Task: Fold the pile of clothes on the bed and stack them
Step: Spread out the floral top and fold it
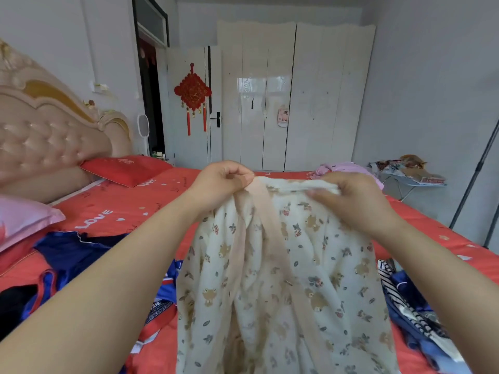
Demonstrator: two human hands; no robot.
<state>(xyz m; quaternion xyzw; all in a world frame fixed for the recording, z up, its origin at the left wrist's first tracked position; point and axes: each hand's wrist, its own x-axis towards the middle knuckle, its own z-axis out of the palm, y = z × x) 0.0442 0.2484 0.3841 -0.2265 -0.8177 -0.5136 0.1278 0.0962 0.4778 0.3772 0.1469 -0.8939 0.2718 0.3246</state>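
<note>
Over the red bed (151, 201), left hand (221, 182) and right hand (353, 201) pinch a floral garment (283, 279).

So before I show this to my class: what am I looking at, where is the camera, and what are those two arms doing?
There is no machine here. One camera sits on a person's head, looking forward and down, so the two bare arms are the wearer's own. The left hand and the right hand each grip the top edge of a cream fabric garment printed with small bears and flowers, holding it up above the bed with the red printed sheet. Unfolded on the sheet lie shiny dark blue clothes to the left and a navy and white striped garment to the right. A red pillow lies by the padded beige headboard; a tall white wardrobe stands behind.
</note>
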